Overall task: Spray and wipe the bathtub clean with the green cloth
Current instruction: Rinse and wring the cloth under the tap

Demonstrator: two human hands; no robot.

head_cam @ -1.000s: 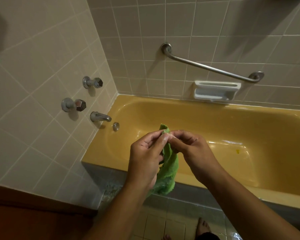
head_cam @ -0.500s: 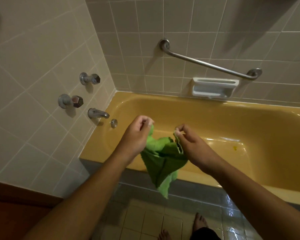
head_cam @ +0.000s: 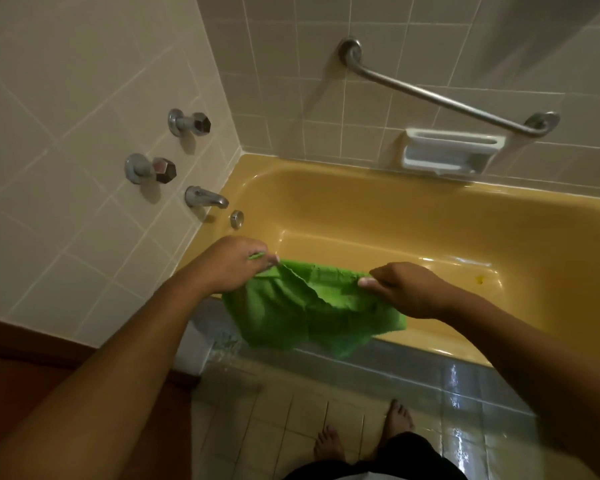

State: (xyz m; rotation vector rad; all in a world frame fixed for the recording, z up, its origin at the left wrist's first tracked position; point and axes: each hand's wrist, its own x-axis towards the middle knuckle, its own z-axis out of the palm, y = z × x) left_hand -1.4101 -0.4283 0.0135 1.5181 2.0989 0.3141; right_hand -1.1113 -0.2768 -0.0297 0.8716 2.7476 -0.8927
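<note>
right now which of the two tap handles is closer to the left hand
The lower tap handle, beside the spout. The upper tap handle sits higher up the tiled wall, farther from the left hand.

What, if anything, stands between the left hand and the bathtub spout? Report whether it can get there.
Probably yes: only open air lies between the left hand and the bathtub spout. But it pinches the green cloth, stretched to the right hand.
</note>
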